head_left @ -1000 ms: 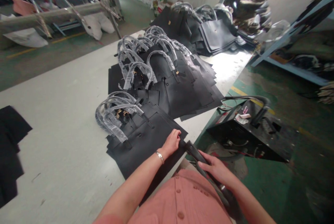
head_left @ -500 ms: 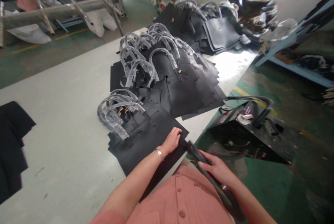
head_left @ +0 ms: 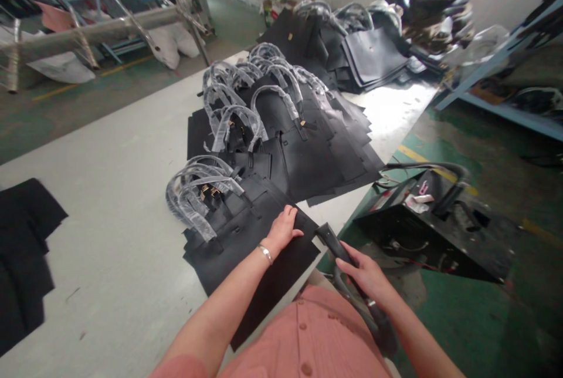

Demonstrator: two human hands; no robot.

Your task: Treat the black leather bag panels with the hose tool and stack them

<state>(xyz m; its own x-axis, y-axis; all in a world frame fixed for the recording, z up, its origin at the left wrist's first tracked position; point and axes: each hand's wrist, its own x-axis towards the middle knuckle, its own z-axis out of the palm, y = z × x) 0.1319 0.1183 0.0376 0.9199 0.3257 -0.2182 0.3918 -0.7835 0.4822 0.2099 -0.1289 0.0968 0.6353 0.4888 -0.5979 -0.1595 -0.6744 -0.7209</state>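
My left hand (head_left: 282,231) lies on a stack of flat black leather-like bag panels (head_left: 259,237) near the table's front edge, its thumb spread from the fingers. Clear plastic wrap covers the looped handles (head_left: 189,196) of this stack, and gold-coloured fittings (head_left: 211,191) show between them. In my right hand (head_left: 363,269) is a black tube-shaped tool (head_left: 332,240) with a hose at its lower end. The tool's tip points at the stack's right edge, close beside it; whether they touch I cannot tell.
More black panels with wrapped handles (head_left: 316,149) overlap farther up the pale table (head_left: 118,155), with another pile (head_left: 373,55) behind. Dark pieces (head_left: 21,249) lie at the left. Right of the table stands a black box (head_left: 431,231) with a thick hose. A blue shelf frame (head_left: 505,111) is beyond.
My left hand has shifted slightly left on the panels, and its thumb is now spread out. The tool's tip in my right hand has risen a little. The view has turned slightly.
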